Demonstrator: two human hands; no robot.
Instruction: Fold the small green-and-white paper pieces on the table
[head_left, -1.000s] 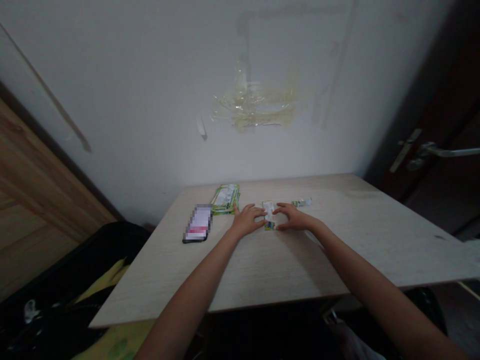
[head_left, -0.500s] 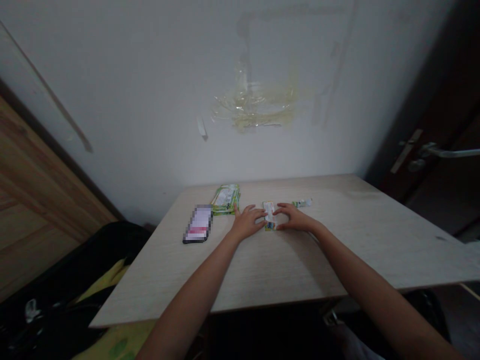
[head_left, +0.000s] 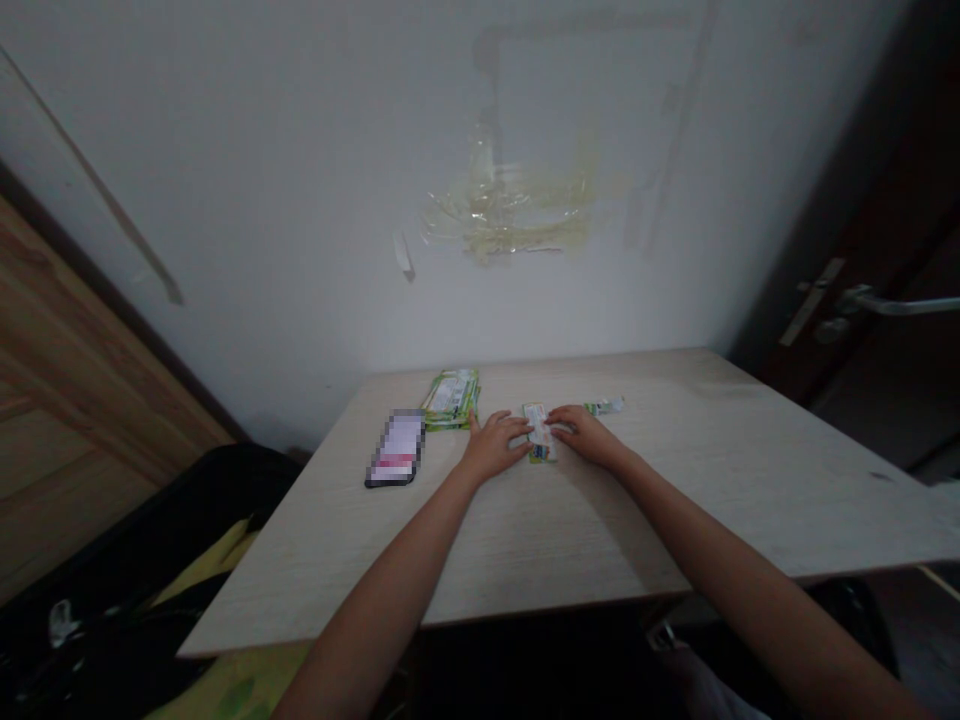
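A small flat printed packet [head_left: 537, 412], white with a green, yellow and blue lower end, lies on the table between my two hands. My left hand [head_left: 492, 447] rests at its left side, fingers spread and fingertips on that edge. From the right, the fingertips of my right hand [head_left: 589, 436] lie on the packet, fingers stretched out and partly covering it. Behind my left thumb is a stack of green and white packets [head_left: 452, 395]. Just beyond my right hand lies a small green and clear wrapper piece [head_left: 604, 406].
A phone [head_left: 397, 448] with a blurred screen lies left of my left hand. The pale wooden table [head_left: 712, 480] meets a wall [head_left: 300, 200] with yellowed tape on it. A dark door with a metal handle [head_left: 892, 304] stands at right; black and yellow fabric is at lower left.
My right hand has shifted slightly left, and its fingers now reach over the packet's right edge. My left hand has barely moved.
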